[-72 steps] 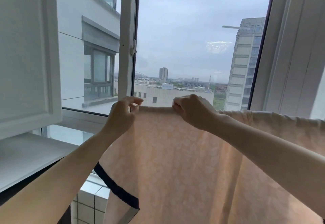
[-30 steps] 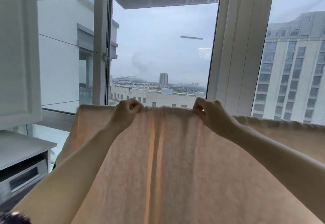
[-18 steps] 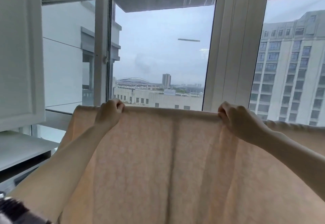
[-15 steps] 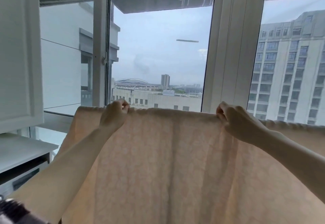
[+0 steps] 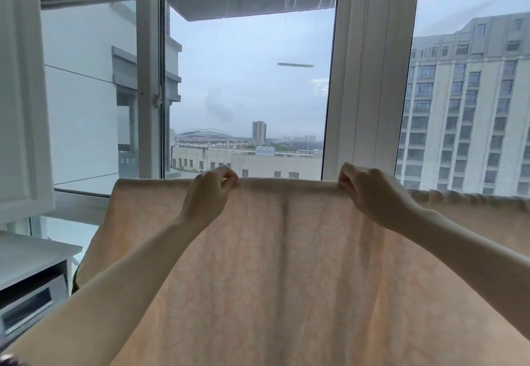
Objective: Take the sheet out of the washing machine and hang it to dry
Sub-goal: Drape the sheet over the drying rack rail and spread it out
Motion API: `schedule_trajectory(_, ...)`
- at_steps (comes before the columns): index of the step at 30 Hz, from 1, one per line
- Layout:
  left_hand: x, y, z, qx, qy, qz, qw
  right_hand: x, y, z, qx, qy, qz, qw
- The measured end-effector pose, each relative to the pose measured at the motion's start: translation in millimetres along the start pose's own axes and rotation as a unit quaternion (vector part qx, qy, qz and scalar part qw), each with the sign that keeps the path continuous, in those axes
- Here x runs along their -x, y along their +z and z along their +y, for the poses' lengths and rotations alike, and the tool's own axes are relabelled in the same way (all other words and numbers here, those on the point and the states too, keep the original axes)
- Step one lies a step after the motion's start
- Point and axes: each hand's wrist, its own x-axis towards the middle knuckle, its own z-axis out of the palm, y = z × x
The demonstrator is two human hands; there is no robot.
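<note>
head view: sitting at head height, close behind both raised arms | facing forward toward the window frame | looking out level at buildings | no second view sharing

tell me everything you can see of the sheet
The sheet is pale peach cloth with a faint lighter pattern, thin enough to glow against the window. Its top edge runs level, apparently over a hidden line or rail, and it hangs in soft vertical folds. The left hand and right hand pinch that edge, apart. Its right part looks bunched.
</note>
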Motion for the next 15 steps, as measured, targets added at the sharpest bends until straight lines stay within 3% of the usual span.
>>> schedule_trajectory(4, -0.1, 17.3, 18.3, -0.003, 0.015, -0.019, 1.000, 9.1, -10.3, 21.3, -0.009, 0.057, -0.003, 0.998)
schedule_trajectory(8, -1.4, 26.1, 35.0, 0.016, 0.038, -0.043, 0.998, 14.7, -16.0, 29.2, -0.032, 0.061, -0.020, 0.997)
schedule_trajectory(15, -3.8, 56.0, 60.8, 0.003, 0.155, -0.079, 0.985, 25.8, -25.3, 50.6, -0.058, 0.089, -0.029, 0.994)
